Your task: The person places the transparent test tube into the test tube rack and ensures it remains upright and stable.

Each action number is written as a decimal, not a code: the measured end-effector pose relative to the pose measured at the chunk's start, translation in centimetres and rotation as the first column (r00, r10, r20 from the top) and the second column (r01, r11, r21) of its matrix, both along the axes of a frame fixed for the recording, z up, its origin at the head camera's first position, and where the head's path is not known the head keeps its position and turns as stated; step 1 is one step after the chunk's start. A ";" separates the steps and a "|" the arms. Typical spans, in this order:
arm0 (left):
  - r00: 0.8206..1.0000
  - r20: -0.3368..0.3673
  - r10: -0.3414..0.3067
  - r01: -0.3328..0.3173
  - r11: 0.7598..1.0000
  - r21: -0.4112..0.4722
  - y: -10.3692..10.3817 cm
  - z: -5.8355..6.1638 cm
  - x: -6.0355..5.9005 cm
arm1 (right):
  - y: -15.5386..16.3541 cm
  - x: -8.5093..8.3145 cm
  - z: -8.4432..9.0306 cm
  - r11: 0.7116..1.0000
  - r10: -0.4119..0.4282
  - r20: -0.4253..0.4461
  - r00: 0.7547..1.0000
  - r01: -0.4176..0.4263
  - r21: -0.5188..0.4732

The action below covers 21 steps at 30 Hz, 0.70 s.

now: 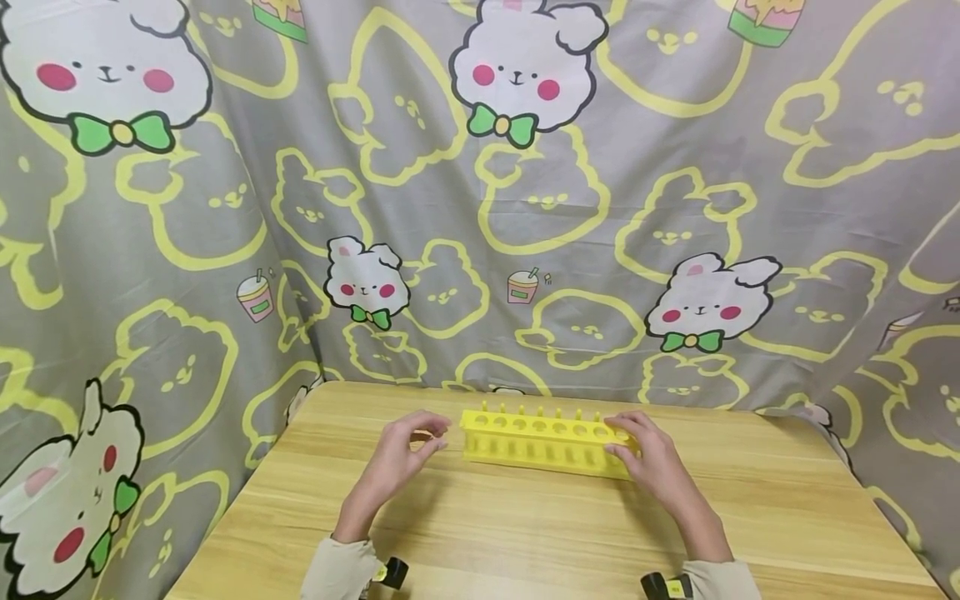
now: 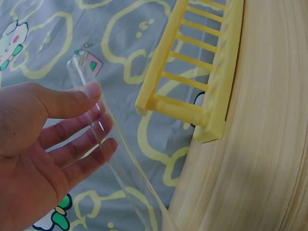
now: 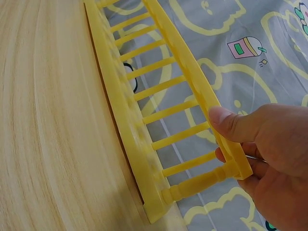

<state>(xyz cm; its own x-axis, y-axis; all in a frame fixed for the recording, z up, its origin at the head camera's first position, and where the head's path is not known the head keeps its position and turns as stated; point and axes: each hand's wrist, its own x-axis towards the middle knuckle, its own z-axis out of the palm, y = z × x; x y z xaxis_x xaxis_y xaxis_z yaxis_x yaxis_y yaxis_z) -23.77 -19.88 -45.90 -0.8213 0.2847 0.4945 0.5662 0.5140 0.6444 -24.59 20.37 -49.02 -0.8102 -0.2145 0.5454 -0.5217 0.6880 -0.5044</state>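
We see the yellow rack [image 1: 546, 442] standing on the desk [image 1: 525, 533] near its far edge, about in the middle between the left and right edges. Our right hand [image 1: 651, 458] is clamped on the right end of the rack, with the thumb on its top bar and the fingers curled behind it. Our left hand [image 1: 405, 454] pinches a clear glass tube [image 2: 103, 139] between the thumb and the fingers, just beside the left end of the rack and not touching it.

We think the tube is the main risk. It is smooth and thin, and the pinch is light, so it could slip from the fingers and fall on the desk, or roll toward the far edge and down behind it. Its lower end seems close to the desk, so a knock there could crack it. The rack looks light, and because we hold it only at one end, a push could tilt it or slide it toward the far edge.

We can read no brand, label or writing on the rack or on the tube. The curtain [image 1: 480, 208] behind the desk shows only cartoon rabbits and drink cups, without words.
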 end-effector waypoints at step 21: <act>0.996 -0.052 0.075 -0.068 0.989 0.128 -0.2 0.8 0.0 | -0.1 0.0 0.1 1.000 -0.002 -0.005 1.000 0.002 0.004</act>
